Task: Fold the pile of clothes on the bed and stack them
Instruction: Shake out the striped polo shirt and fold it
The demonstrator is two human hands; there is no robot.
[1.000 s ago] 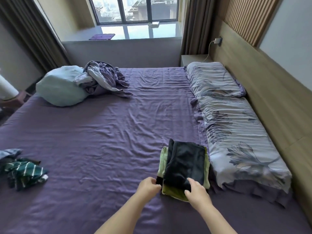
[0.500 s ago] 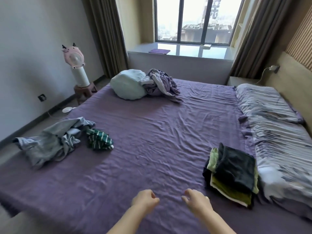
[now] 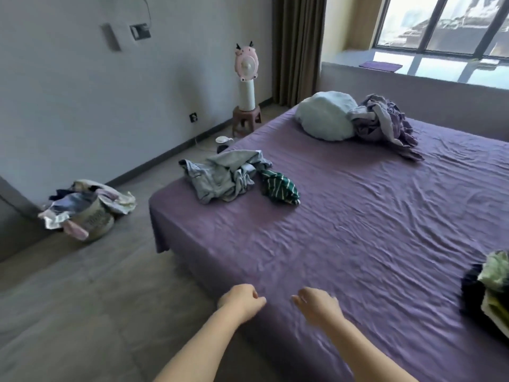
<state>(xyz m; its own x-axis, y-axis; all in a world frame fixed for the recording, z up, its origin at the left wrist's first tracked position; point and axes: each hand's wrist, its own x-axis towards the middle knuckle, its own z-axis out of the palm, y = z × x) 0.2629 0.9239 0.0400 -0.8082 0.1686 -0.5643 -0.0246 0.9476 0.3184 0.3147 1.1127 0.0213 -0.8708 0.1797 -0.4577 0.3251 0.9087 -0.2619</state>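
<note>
Bedroom, grey wall, purple-sheeted bed. Both forearms reach forward over the near bed edge. Left hand loosely curled, empty; right hand palm down, fingers slack and apart, empty. Unfolded clothes pile lies crumpled near the far-left bed corner, no clear long axis, green striped garment touching it. Folded stack at right edge. No readable writing.

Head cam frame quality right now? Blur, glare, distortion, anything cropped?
Head view: soft motion blur overall, worst on the folded stack, which is also cropped by the right edge; window blown out, with glare on the sill; wide-angle bowing in the wall and bed edges; both hands readable but soft.
</note>
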